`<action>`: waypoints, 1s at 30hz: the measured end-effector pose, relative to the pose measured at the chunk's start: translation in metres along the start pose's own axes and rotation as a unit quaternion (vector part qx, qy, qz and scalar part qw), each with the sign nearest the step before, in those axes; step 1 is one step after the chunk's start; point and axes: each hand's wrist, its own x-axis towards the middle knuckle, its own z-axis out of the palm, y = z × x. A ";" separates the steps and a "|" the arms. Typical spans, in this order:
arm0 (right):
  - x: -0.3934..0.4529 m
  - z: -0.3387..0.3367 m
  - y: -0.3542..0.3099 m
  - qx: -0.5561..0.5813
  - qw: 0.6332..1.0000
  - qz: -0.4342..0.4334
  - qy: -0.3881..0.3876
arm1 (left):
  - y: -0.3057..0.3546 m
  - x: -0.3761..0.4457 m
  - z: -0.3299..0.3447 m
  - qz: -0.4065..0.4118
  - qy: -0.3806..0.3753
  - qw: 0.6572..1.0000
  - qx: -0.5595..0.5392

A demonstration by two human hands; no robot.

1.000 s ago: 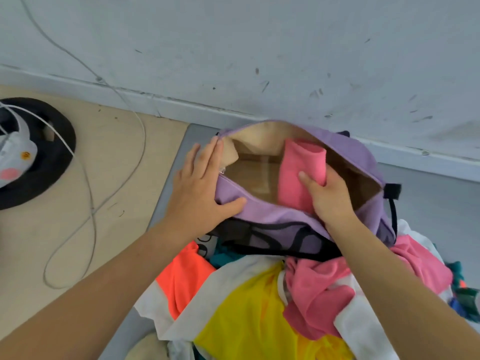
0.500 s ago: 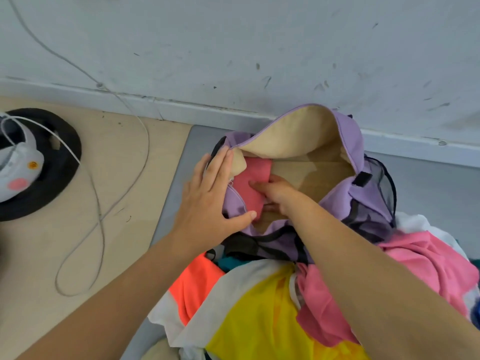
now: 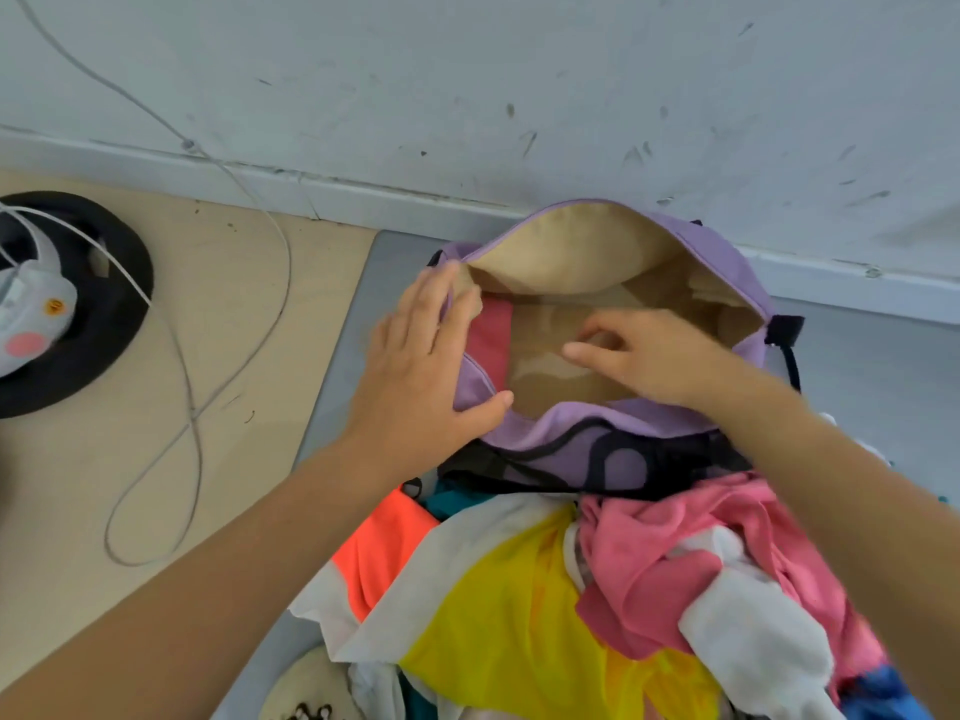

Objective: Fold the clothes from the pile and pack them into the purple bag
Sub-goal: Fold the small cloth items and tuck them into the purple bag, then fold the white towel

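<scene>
Clothes go soft into a held-open bag

Clothes, we judge, are light and limp, best gripped at a fold. Our left hand [image 3: 415,376] presses the purple bag [image 3: 722,257] rim, fingers straight; a folded pink garment [image 3: 491,345] sits inside left. Our right hand [image 3: 644,356], loosely curled, holds nothing. The pile [image 3: 545,589] lies nearest us; the wall [image 3: 519,70] crowds the bag.

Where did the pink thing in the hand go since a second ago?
The right hand carried the folded pink cloth down into the purple bag, tucked it against the left side and let go. Now that hand is empty above the bag's floor. The left hand stayed on the bag's rim, and the clothes pile lies as before.
</scene>
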 end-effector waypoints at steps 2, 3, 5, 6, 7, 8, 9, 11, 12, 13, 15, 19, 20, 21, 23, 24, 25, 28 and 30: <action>-0.031 -0.028 0.015 -0.205 0.976 -0.029 0.065 | 0.007 0.010 0.000 0.109 -0.015 0.993 0.031; -0.042 -0.038 0.020 -0.264 0.958 -0.049 0.104 | 0.008 0.017 -0.001 0.136 -0.049 0.988 0.053; -0.057 -0.056 0.025 -0.292 0.942 -0.063 0.155 | 0.003 0.029 -0.006 0.109 -0.123 0.980 0.114; -0.060 -0.064 0.028 -0.288 0.941 -0.059 0.164 | -0.004 0.034 -0.009 0.075 -0.139 0.977 0.147; -0.062 -0.071 0.031 -0.289 0.941 -0.057 0.167 | -0.012 0.039 -0.012 0.043 -0.136 0.974 0.174; -0.062 -0.076 0.036 -0.298 0.938 -0.056 0.169 | -0.018 0.044 -0.018 0.019 -0.125 0.973 0.193; -0.062 -0.081 0.039 -0.309 0.934 -0.054 0.173 | -0.021 0.049 -0.024 0.011 -0.108 0.971 0.212; -0.063 -0.089 0.042 -0.306 0.929 -0.053 0.199 | -0.019 0.058 -0.034 0.020 -0.063 0.967 0.247; -0.063 -0.090 0.043 -0.299 0.928 -0.054 0.215 | -0.016 0.060 -0.038 0.023 -0.044 0.966 0.255; -0.064 -0.090 0.043 -0.294 0.926 -0.053 0.229 | -0.013 0.060 -0.042 0.019 -0.040 0.965 0.258; -0.070 -0.085 0.042 -0.273 0.929 -0.047 0.247 | -0.006 0.055 -0.043 0.007 -0.041 0.966 0.256; -0.111 -0.042 0.036 -0.139 0.923 -0.080 0.351 | 0.045 0.020 -0.023 0.096 0.011 0.980 0.173; -0.126 -0.026 0.035 -0.089 0.920 -0.079 0.374 | 0.063 0.008 -0.013 0.140 0.007 0.983 0.118; -0.143 -0.011 0.035 -0.038 0.929 -0.058 0.362 | 0.080 -0.003 -0.004 0.171 -0.025 0.983 0.057; -0.177 0.019 0.045 0.040 0.973 0.034 0.227 | 0.110 -0.023 0.011 0.193 -0.117 0.974 -0.015; -0.193 0.032 0.052 0.057 0.988 0.078 0.122 | 0.121 -0.031 0.018 0.205 -0.143 0.968 -0.020; -0.208 0.043 0.059 0.059 0.992 0.110 0.030 | 0.128 -0.036 0.025 0.219 -0.151 0.964 -0.015; -0.238 0.062 0.075 0.057 0.992 0.117 -0.007 | 0.147 -0.041 0.029 0.237 -0.174 0.956 -0.018; -0.245 0.053 0.072 0.120 0.984 0.111 0.065 | 0.160 -0.040 0.023 0.233 -0.204 0.949 -0.057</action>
